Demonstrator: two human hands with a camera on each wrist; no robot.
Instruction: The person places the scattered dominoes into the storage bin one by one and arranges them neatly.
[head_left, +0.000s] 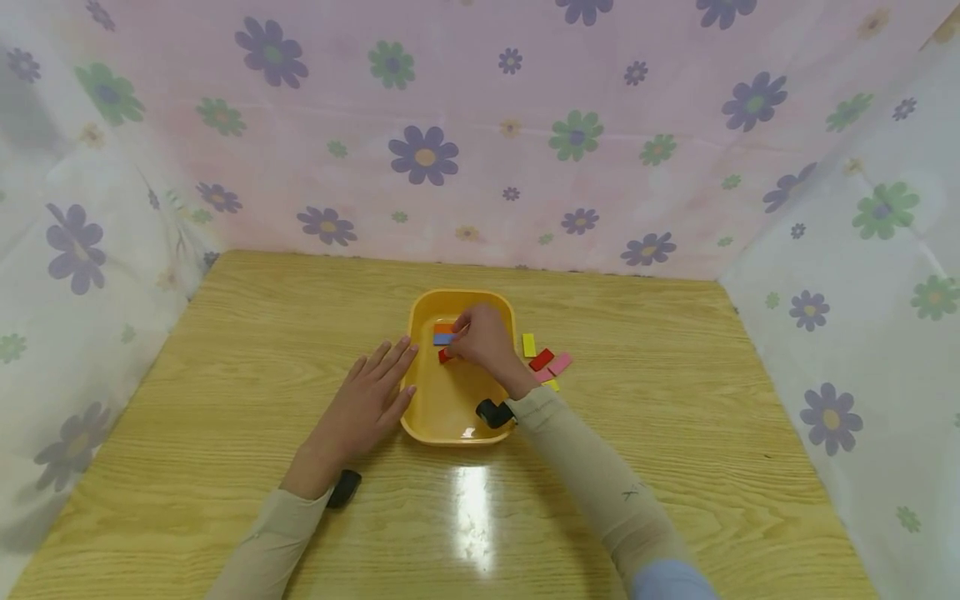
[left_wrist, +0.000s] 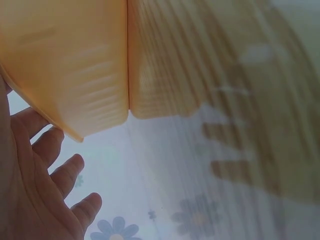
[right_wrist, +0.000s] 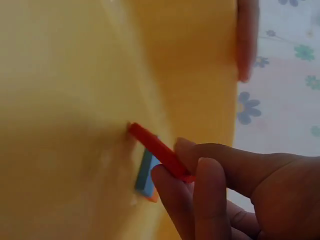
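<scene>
A yellow plastic tray (head_left: 450, 408) stands on the wooden table. Inside it my right hand (head_left: 486, 340) pinches a small red block (right_wrist: 157, 149) between thumb and fingertips, one end of the block tipped toward the tray floor. Just beyond, a blue block (head_left: 443, 340) and an orange block (head_left: 442, 328) lie side by side on the tray floor. My left hand (head_left: 367, 404) lies at the tray's left rim, fingers extended, with fingertips (left_wrist: 56, 134) at the rim's edge in the left wrist view.
To the right of the tray lie loose blocks: a yellow block (head_left: 529, 345), a red block (head_left: 542, 360), a pink block (head_left: 560, 363) and others partly behind the right wrist. Flowered cloth (head_left: 465, 200) walls the table (head_left: 637, 350) at the back and both sides.
</scene>
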